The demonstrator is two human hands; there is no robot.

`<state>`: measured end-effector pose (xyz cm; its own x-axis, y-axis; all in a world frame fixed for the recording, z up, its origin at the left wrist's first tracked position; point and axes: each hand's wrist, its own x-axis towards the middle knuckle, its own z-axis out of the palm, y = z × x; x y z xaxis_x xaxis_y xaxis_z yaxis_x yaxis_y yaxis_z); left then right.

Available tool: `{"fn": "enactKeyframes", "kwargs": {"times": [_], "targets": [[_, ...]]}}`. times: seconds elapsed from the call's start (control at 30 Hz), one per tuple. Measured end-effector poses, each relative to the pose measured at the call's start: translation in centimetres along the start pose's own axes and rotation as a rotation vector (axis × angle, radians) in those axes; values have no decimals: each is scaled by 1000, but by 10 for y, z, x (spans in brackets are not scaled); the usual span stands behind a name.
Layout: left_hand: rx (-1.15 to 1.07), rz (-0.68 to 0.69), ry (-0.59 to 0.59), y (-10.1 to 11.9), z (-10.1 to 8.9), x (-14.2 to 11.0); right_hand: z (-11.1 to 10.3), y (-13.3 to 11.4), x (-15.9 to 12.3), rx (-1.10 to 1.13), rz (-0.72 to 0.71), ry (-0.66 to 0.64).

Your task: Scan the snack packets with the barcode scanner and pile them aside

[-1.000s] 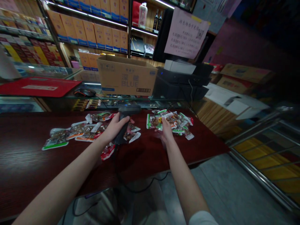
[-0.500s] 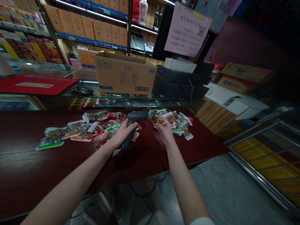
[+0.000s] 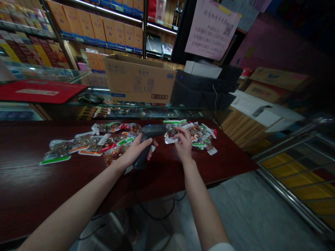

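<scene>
My left hand is wrapped round the grip of a black barcode scanner, whose head points right above the dark red counter. My right hand pinches a clear snack packet just in front of the scanner head. Behind that hand lies a pile of snack packets with green and red edges. To the left of the scanner a second spread of similar packets lies flat on the counter.
A glass display case runs behind the counter, with a cardboard box, a black mouse and a red mat on it. A black till unit stands at right. The scanner cable hangs over the counter's front edge.
My right hand took a packet from the right pile and brought it up to the scanner head. The left hand carried the scanner rightwards, away from the left packets.
</scene>
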<state>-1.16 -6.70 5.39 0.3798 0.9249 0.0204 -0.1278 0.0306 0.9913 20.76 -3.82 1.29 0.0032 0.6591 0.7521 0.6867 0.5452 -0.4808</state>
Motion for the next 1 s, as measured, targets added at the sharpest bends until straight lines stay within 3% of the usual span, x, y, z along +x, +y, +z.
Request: {"fn": "enactKeyframes", "kwargs": {"times": [0.13, 0.37, 0.6, 0.7, 0.83, 1.0], "targets": [[-7, 5, -7, -1, 2, 0, -1, -2, 0, -21, -8, 6], [8, 30, -38, -1, 1, 2, 1, 1, -1, -128, 13, -96], [-7, 36, 28, 6, 0, 0, 1, 2, 1, -145, -1, -36], [10, 9, 63, 13, -13, 1, -12, 16, 11, -208, 21, 70], [138, -44, 169, 26, -44, 4, -40, 55, 26, -381, 122, 144], [192, -115, 356, 30, -80, 7, -65, 97, 26, -410, 243, -20]]}}
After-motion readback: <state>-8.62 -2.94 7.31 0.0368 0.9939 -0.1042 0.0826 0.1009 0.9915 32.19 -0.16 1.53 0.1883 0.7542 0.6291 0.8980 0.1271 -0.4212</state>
